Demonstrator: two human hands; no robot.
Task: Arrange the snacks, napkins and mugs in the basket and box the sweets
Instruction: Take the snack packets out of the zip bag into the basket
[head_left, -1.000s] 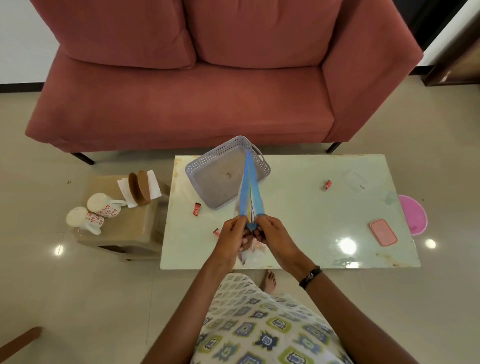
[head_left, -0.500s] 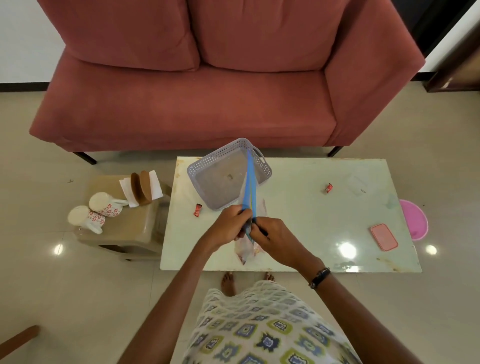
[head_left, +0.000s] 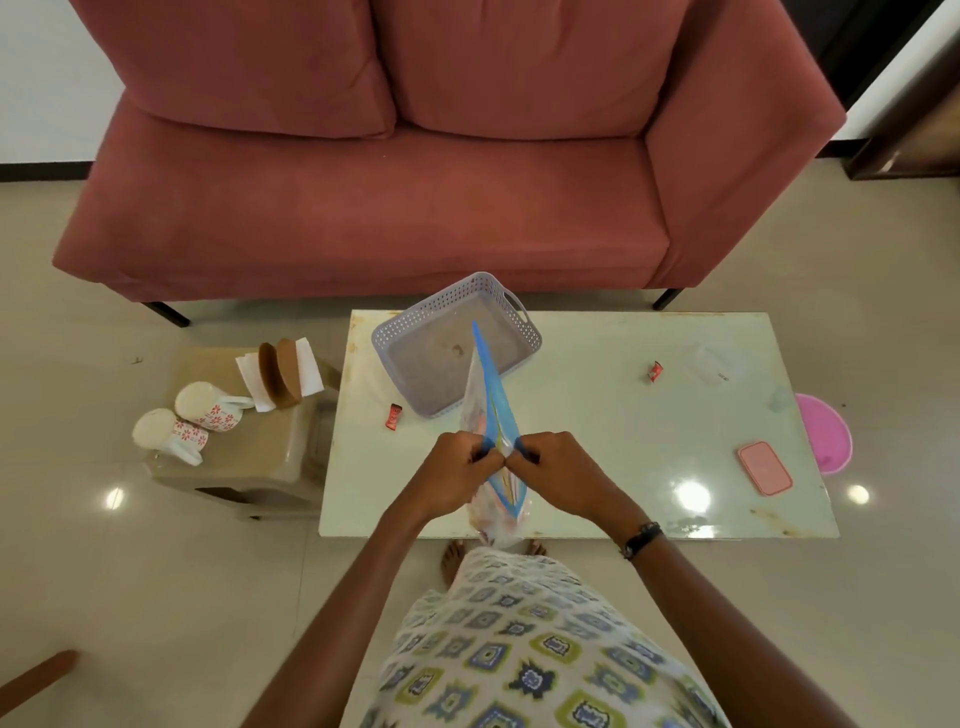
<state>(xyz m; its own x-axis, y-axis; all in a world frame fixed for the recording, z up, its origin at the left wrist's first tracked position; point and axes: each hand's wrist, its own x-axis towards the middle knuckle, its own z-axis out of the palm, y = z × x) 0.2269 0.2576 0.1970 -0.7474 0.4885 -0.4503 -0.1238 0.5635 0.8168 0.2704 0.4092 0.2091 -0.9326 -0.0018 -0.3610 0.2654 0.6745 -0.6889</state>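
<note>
Snack bag (head_left: 491, 415) is held edge-on above the worktop (head_left: 623, 441), pinched at mid-height by left hand (head_left: 462, 470) and right hand (head_left: 556, 467), knuckles together. Risk: top seam pulled apart, contents spilled short of the empty basket (head_left: 452, 358). Light floppy film could slip.

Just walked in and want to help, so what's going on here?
A person stands at the glass table, pinching a blue-edged snack bag with the left hand and the right hand, one on each side of it. The grey basket beyond it looks nearly empty. Two floral mugs and the napkins sit on the side stool. Small red sweets lie loose on the table, and a pink box sits near its right end.
</note>
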